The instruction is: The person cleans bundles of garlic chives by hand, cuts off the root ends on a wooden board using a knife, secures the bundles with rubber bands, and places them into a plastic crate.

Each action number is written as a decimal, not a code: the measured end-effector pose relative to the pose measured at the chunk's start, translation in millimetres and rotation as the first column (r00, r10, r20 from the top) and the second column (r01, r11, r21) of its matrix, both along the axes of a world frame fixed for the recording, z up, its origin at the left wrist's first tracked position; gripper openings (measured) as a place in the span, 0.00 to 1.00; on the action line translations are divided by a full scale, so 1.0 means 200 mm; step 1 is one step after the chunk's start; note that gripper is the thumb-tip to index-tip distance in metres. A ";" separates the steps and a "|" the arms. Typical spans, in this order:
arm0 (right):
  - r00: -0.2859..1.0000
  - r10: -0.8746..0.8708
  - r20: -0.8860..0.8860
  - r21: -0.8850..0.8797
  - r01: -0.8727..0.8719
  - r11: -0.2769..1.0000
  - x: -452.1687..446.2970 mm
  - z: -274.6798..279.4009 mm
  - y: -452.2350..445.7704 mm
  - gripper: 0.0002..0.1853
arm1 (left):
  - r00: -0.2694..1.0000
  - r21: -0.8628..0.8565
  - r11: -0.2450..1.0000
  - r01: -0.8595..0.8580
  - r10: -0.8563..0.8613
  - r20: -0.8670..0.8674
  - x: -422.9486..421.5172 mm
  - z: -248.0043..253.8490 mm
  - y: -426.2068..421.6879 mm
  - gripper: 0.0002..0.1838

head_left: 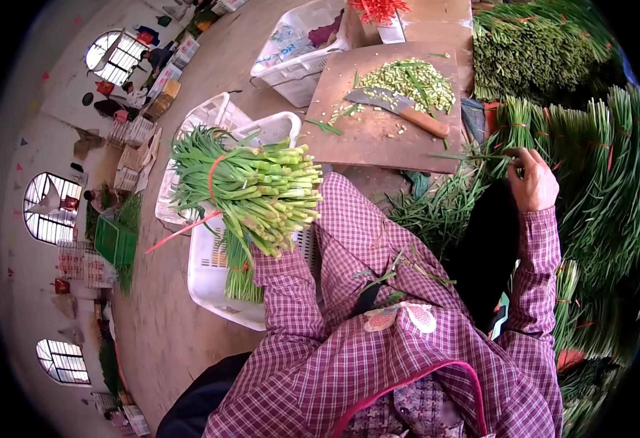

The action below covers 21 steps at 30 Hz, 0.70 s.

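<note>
The left hand, at the end of a checked sleeve (287,296), holds a thick bundle (261,182) of green stalks from beneath, out over a white crate (202,288). Its fingers are hidden behind the stalks (so their exact placement cannot be told). The cut ends face the board side, the leafy ends fan the other way, and a red tie (211,177) circles the leafy part.

The right hand (535,182) is well apart from the bundle, its fingers drawn narrow on a thin green blade (473,156) near the edge of the brown board (378,150). A knife (407,113) lies there beside chopped pieces (404,77), and more tied stalks (597,131) stand past the right hand.

The bundle looks moderately heavy as a mass, fairly firm at the pale cut ends and soft and floppy at the leaves. Freshly cut stems may be damp and a little slippery (a guess from their shine). The best hold is around the firm stems close to the tie, with the whole hand and gentle pressure; a grip on the leaf tips could bruise them or pull single stalks loose.
</note>
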State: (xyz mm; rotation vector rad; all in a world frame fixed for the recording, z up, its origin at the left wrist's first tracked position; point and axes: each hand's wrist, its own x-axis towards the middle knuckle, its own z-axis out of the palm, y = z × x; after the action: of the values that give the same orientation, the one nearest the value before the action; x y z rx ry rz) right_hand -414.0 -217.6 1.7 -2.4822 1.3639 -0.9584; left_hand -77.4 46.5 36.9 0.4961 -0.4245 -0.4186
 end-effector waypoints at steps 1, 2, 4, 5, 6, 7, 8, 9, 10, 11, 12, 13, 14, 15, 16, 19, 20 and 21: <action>1.000 0.005 -0.001 0.004 -0.005 1.000 0.04 0.03 0.04 0.04 | 1.000 0.008 1.000 -0.009 0.009 0.000 0.00 0.00 -0.01 0.45; 0.976 0.195 0.095 -0.020 -0.194 0.981 0.12 0.10 0.14 0.05 | 1.000 0.019 1.000 -0.014 0.014 0.000 0.00 0.01 -0.02 0.45; 0.801 0.537 0.264 -0.117 -0.526 0.842 0.29 0.26 0.37 0.06 | 1.000 0.027 0.999 -0.022 0.022 -0.001 -0.03 0.00 -0.04 0.45; 0.721 0.641 0.265 -0.102 -0.640 0.762 0.35 0.34 0.47 0.06 | 1.000 0.034 0.999 -0.025 0.025 -0.004 -0.04 0.00 -0.05 0.45; 0.611 0.699 0.373 -0.111 -0.718 0.687 0.43 0.38 0.56 0.07 | 1.000 0.039 0.999 -0.023 0.024 -0.003 -0.06 -0.01 -0.06 0.45; 0.528 0.740 0.417 -0.115 -0.777 0.619 0.49 0.42 0.64 0.07 | 1.000 0.045 0.999 -0.023 0.023 -0.005 -0.07 -0.01 -0.07 0.45; 0.512 0.755 0.410 -0.120 -0.790 0.601 0.55 0.43 0.69 0.07 | 1.000 0.049 0.999 -0.024 0.024 -0.010 -0.09 -0.03 -0.08 0.45; 0.506 0.748 0.429 -0.127 -0.786 0.604 0.60 0.44 0.74 0.08 | 1.000 0.052 0.998 -0.025 0.026 -0.007 -0.11 -0.04 -0.09 0.45; 0.485 0.738 0.469 -0.120 -0.793 0.597 0.65 0.40 0.75 0.08 | 1.000 0.056 0.998 -0.027 0.027 -0.005 -0.13 -0.05 -0.10 0.45; 0.485 0.712 0.508 -0.103 -0.786 0.609 0.68 0.37 0.78 0.08 | 1.000 0.059 0.998 -0.026 0.026 -0.005 -0.14 -0.06 -0.11 0.46; 0.484 0.683 0.547 -0.085 -0.780 0.620 0.69 0.38 0.80 0.09 | 1.000 0.063 0.998 -0.028 0.028 -0.004 -0.15 -0.07 -0.11 0.46; 0.484 0.682 0.548 -0.083 -0.780 0.621 0.70 0.38 0.80 0.09 | 1.000 0.066 0.997 -0.027 0.027 0.001 -0.15 -0.07 -0.11 0.46; 0.504 0.669 0.547 0.000 -0.799 0.602 0.69 0.39 0.80 0.10 | 1.000 0.070 0.997 -0.027 0.027 -0.002 -0.16 -0.08 -0.12 0.46; 0.525 0.655 0.544 0.084 -0.811 0.580 0.69 0.39 0.79 0.10 | 1.000 0.070 0.997 -0.027 0.027 0.001 -0.17 -0.08 -0.12 0.46; 0.529 0.652 0.544 0.087 -0.808 0.583 0.69 0.39 0.79 0.10 | 1.000 0.077 0.997 -0.024 0.025 -0.002 -0.17 -0.08 -0.13 0.46; 0.526 0.664 0.531 0.160 -0.832 0.532 0.70 0.38 0.76 0.11 | 1.000 0.068 0.997 -0.024 0.024 -0.004 -0.16 -0.08 -0.14 0.46; 0.520 0.671 0.528 0.135 -0.832 0.538 0.71 0.37 0.76 0.10 | 1.000 0.066 0.998 -0.023 0.024 -0.004 -0.16 -0.07 -0.14 0.46; 0.514 0.678 0.525 0.112 -0.832 0.544 0.71 0.36 0.75 0.10 | 1.000 0.067 0.997 -0.025 0.025 -0.001 -0.16 -0.07 -0.14 0.46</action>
State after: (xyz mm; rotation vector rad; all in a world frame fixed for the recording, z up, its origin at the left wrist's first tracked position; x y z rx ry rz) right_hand -271.8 -67.1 73.4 -2.0366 0.1510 -0.8311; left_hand -109.1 18.3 22.6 0.5652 -0.4034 -0.4101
